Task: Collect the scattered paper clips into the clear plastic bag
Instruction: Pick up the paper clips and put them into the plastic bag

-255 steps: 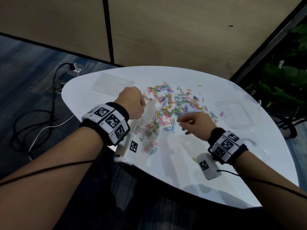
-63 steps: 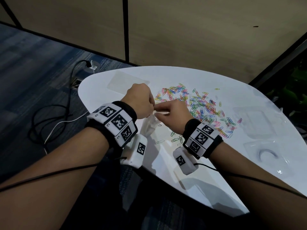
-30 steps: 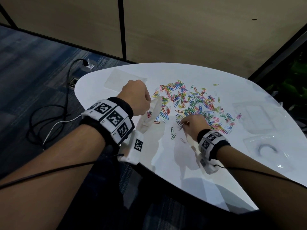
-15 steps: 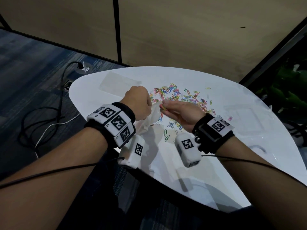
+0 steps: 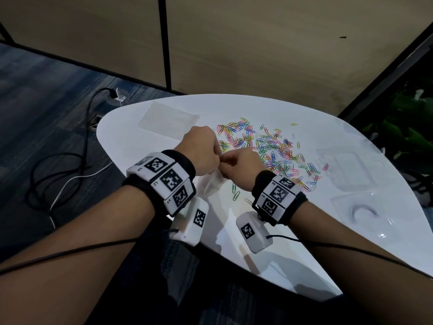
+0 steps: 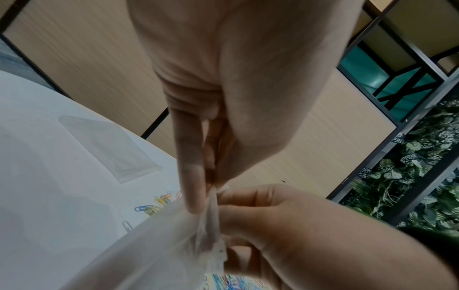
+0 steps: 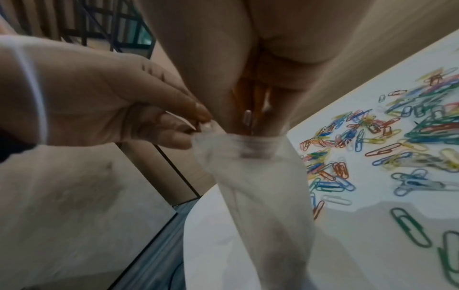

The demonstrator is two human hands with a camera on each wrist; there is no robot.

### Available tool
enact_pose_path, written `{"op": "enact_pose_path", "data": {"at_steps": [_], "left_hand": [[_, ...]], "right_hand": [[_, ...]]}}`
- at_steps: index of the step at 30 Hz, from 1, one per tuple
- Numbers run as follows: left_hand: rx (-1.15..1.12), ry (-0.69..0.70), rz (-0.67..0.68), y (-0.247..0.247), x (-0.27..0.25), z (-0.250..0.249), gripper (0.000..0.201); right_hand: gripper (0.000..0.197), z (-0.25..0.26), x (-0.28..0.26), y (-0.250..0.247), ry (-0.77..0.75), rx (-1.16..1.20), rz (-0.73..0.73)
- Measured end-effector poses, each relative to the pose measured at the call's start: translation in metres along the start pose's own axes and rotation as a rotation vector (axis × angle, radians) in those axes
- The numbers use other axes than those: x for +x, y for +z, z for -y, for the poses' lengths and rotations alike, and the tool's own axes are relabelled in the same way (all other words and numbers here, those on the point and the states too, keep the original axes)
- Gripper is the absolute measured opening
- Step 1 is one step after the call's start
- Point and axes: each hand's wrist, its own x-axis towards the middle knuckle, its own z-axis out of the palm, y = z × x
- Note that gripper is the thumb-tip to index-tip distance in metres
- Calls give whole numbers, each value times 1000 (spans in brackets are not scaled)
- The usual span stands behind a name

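The clear plastic bag (image 5: 210,186) hangs over the near left part of the white table (image 5: 293,231). My left hand (image 5: 216,160) pinches its rim (image 7: 206,125) and holds the mouth up. My right hand (image 5: 225,164) has its fingertips down in the bag's mouth (image 7: 258,141), pinching a paper clip (image 7: 248,117) between them. In the left wrist view my left hand's fingers (image 6: 191,188) squeeze the gathered bag film (image 6: 161,245), with the right hand (image 6: 298,225) just beyond. Several coloured paper clips (image 5: 267,146) lie scattered past both hands, and some green ones (image 5: 235,194) lie near my right wrist.
Flat clear bags lie at the table's far left (image 5: 168,118) and right (image 5: 346,167), and another clear packet with a ring in it (image 5: 363,212) sits further right. Cables (image 5: 58,170) trail on the carpet to the left. A plant (image 5: 412,127) stands at the right.
A second ago my right hand was down at the clip pile; it has since come back left to the bag's mouth with clips. My left hand has kept hold of the bag.
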Motion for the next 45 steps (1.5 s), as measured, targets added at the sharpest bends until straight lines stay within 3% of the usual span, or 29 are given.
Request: {"op": "enact_pose_path", "data": {"at_steps": [4, 8, 10, 11, 14, 16, 17, 23, 27, 33, 37, 40, 45], "left_hand": [[-6, -2, -19, -2, 1, 0, 20], [-20, -23, -49, -6, 1, 4, 21], [-27, -41, -61, -9, 2, 6, 22], [-25, -48, -64, -11, 2, 8, 22], [-13, -54, -69, -14, 2, 10, 21], [-12, -50, -66, -15, 1, 11, 21], [-13, -47, -63, -15, 1, 11, 20], [10, -33, -66, -17, -1, 14, 16], [18, -40, -59, -19, 0, 14, 16], [22, -42, -49, -16, 5, 12, 17], [21, -46, -49, -13, 6, 11, 18], [16, -42, -47, -12, 6, 9, 18], [9, -47, -38, -10, 6, 6, 21]], "right_hand": [[36, 5, -3, -4, -43, -63, 102], [26, 3, -10, -16, -13, 324, -61], [22, -13, -11, -25, 89, 345, -140], [29, -27, -11, -28, 174, 265, -127], [89, -71, -17, -20, 502, -30, 97], [119, -88, -22, -3, 558, -119, 141], [126, -91, -22, 6, 544, -157, 123], [88, -86, 6, 32, 405, -223, -145], [71, -90, 34, 24, 349, -290, -204], [50, -104, 51, 21, 118, -725, -49], [19, -102, 46, 17, 3, -837, -25], [15, -101, 44, 8, 56, -725, -66], [12, -102, 40, -25, 266, -242, -193]]}}
